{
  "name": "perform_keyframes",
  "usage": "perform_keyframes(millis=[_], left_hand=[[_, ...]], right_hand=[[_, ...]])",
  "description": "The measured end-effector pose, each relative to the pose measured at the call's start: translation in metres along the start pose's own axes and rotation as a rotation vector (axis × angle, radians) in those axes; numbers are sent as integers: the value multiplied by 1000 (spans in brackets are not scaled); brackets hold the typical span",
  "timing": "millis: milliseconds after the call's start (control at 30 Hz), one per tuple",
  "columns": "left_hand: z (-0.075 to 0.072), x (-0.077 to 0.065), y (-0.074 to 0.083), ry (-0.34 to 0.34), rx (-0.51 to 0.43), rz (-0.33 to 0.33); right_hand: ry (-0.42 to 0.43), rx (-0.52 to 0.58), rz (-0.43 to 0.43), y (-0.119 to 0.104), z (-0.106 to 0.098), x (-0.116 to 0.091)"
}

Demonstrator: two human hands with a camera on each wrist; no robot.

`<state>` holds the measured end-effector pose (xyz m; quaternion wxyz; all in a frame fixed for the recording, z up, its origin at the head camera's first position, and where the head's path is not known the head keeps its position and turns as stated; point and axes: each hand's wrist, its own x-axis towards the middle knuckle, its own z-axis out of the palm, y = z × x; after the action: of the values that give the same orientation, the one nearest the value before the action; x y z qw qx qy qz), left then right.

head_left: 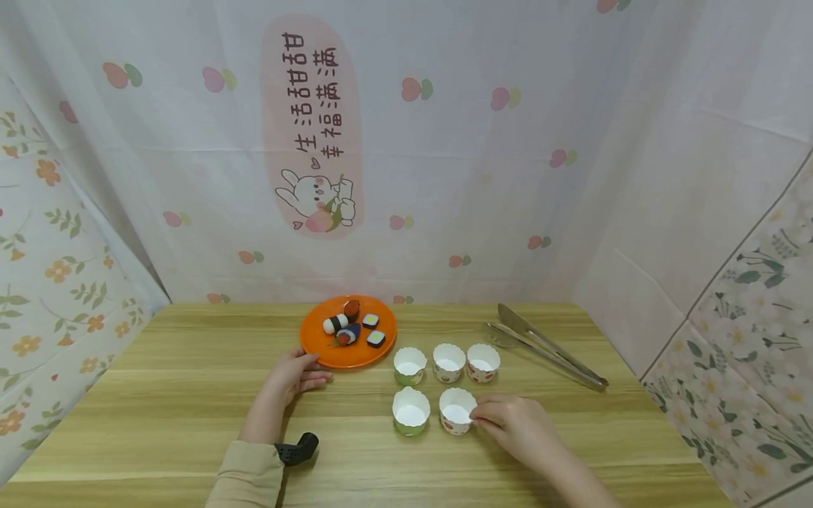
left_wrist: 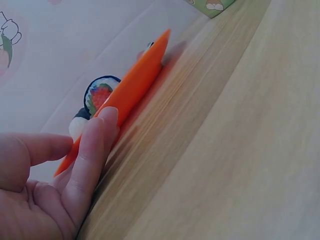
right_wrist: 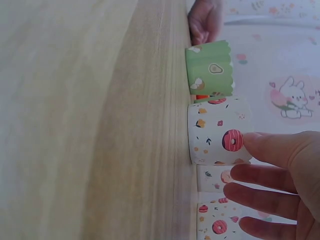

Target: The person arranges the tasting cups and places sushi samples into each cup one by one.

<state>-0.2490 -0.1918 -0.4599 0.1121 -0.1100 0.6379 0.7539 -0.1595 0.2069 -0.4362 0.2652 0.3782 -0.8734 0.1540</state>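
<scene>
My left hand (head_left: 295, 377) holds the near-left rim of an orange plate (head_left: 343, 358), thumb on its upper side and fingers beneath. In the left wrist view the plate (left_wrist: 135, 90) appears edge-on, tilted by the camera angle. On it lie toy sushi pieces, among them a white piece with a black band (head_left: 335, 324), a cone roll (head_left: 347, 335) and two small square rolls. My right hand (head_left: 517, 427) pinches the right side of a white baking cup with donut prints (right_wrist: 217, 132), thumb near its rim. This cup stands right of a green baking cup (head_left: 411, 422).
Behind these two stand a green cup (head_left: 409, 374), a white cup (head_left: 448, 372) and another white cup (head_left: 483, 372) in a row. Metal tongs (head_left: 552, 351) lie at the back right of the wooden table (head_left: 209, 395). Printed curtains (head_left: 444, 183) hang behind and beside it.
</scene>
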Motion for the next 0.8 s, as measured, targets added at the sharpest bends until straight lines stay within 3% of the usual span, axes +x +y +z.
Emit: perform_keyframes(millis=[500,800], left_hand=[[-3,0,-2,-26,-1,18],[-4,0,-2,-37,0,24]], right_hand=[[12,15,20,0,1,-2],[2,47,99,1,-7,-1]])
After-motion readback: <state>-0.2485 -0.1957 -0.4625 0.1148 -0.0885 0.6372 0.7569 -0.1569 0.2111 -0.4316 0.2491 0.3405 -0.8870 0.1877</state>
